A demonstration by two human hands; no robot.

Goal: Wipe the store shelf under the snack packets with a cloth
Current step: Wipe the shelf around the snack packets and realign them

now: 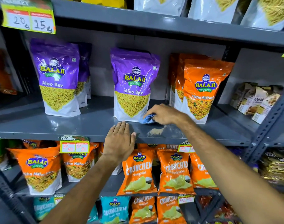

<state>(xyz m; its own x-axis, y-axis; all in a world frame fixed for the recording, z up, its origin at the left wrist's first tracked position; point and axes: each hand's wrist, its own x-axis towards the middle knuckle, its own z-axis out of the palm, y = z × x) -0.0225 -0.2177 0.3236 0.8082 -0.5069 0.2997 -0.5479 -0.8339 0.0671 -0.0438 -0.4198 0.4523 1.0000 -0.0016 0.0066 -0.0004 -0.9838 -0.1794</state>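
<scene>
left hand (119,139) bare | right hand (164,114) bare | forearms unsleeved

Orange Crunchem packets (138,172) fill the lower shelf beneath a yellow price tag (74,145); oats boxes (256,102) stand far right.

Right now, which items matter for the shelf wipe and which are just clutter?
In play: blue cloth in right hand; grey metal shelf; crumb patch; left hand; purple Aloo Sev packet.
Bystanders: orange Crunchem packets; oats boxes; yellow price tag.
</scene>
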